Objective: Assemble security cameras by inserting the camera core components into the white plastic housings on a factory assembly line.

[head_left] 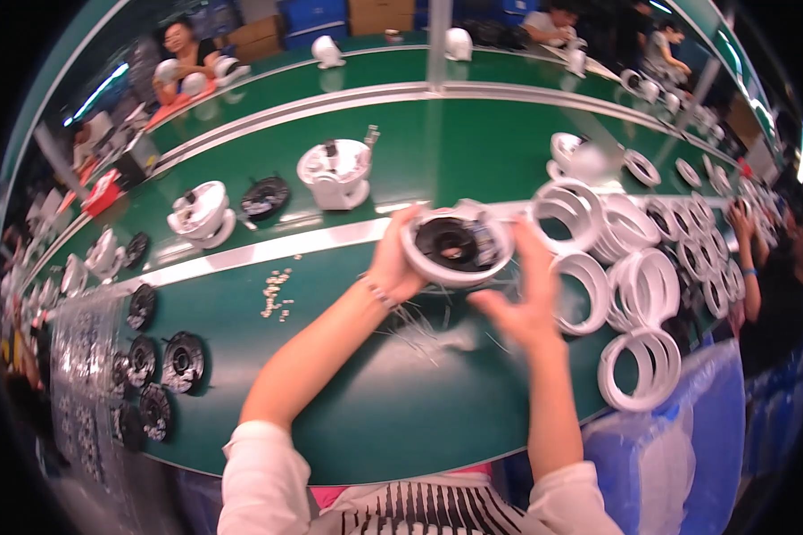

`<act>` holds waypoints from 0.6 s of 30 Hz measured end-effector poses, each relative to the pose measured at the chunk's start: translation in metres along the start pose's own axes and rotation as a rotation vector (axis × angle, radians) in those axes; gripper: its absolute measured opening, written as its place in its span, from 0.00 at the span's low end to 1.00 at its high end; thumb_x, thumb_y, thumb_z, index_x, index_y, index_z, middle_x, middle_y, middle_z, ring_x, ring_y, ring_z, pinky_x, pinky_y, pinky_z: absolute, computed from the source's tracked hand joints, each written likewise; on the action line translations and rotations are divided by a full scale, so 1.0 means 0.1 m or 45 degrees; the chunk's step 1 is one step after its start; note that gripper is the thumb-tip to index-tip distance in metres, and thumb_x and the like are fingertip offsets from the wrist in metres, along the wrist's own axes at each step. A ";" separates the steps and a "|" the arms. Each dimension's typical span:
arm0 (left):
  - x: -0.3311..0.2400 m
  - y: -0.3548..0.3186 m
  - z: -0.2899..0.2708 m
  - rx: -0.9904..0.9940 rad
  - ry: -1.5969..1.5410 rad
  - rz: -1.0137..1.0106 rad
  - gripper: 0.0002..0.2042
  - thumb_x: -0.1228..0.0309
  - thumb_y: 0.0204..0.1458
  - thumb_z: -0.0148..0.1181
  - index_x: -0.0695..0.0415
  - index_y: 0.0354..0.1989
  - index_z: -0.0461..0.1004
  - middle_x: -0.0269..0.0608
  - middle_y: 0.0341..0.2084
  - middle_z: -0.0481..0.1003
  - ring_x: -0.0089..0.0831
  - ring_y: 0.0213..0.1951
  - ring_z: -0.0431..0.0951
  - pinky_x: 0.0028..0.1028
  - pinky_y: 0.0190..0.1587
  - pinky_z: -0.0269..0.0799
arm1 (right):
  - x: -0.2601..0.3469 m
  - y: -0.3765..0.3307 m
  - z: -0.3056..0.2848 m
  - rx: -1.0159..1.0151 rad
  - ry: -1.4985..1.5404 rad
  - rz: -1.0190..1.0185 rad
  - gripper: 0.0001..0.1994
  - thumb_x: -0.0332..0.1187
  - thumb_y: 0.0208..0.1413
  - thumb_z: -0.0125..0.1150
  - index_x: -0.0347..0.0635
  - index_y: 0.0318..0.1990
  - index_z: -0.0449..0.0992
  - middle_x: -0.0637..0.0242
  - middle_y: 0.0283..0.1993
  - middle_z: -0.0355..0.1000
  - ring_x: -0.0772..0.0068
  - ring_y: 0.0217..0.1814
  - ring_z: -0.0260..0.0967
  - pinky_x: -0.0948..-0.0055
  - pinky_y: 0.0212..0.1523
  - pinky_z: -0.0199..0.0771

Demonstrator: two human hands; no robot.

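Observation:
My left hand [399,259] is closed round the left side of a white round housing [437,272], which has a black ring-shaped insert [452,242] and some wiring inside. The housing is tilted so that its open side faces me. To its right, my right hand [528,299] has thumb and fingers spread; its fingertips are close to the housing's rim, and whether they touch cannot be told. Beneath the housing, thin pale strands [417,334] lie scattered over the green table [375,401].
Stacked white rings [647,290] crowd the right side, above a blue bag [687,446]. Black round parts [183,361] lie at left, near small pale pieces [277,290]. Beyond a white rail, a green belt [455,143] carries white housings [335,174]. Other people work across it and at right.

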State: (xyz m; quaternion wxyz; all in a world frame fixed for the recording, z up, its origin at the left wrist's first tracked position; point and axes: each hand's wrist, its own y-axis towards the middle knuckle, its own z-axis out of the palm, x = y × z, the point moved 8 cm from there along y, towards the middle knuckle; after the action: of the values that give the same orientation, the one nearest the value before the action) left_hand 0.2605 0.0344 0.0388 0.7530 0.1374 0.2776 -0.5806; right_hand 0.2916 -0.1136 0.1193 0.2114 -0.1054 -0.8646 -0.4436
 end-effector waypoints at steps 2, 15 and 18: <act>-0.05 0.37 -0.11 -0.171 -0.067 0.067 0.22 0.55 0.48 0.43 0.60 0.44 0.65 0.49 0.42 0.69 0.39 0.45 0.70 0.39 0.52 0.61 | -0.28 -0.09 -0.50 -0.303 -0.156 0.263 0.14 0.29 0.38 0.66 0.36 0.34 0.73 0.63 0.34 0.72 0.73 0.34 0.69 0.77 0.36 0.68; -0.66 1.56 -0.75 -0.507 0.095 0.464 0.28 0.63 0.55 0.40 0.46 0.61 0.33 0.47 0.57 0.49 0.48 0.54 0.58 0.60 0.46 0.57 | -1.21 -0.66 -0.49 0.433 -0.494 1.112 0.10 0.28 0.28 0.67 0.33 0.19 0.73 0.59 0.19 0.71 0.66 0.20 0.69 0.71 0.26 0.68; -0.70 1.54 -0.89 -0.630 0.461 0.298 0.30 0.65 0.54 0.41 0.46 0.61 0.33 0.49 0.57 0.49 0.47 0.53 0.60 0.56 0.46 0.61 | -1.21 -0.66 -0.42 0.432 -0.466 1.125 0.10 0.29 0.28 0.67 0.32 0.19 0.73 0.59 0.18 0.71 0.66 0.20 0.69 0.71 0.25 0.68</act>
State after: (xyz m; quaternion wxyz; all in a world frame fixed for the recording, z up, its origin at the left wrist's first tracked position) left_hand 0.3719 0.1813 -0.0106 0.7635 0.0821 0.5221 -0.3712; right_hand 0.3859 -0.1855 0.0378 0.2381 -0.5013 -0.8201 -0.1392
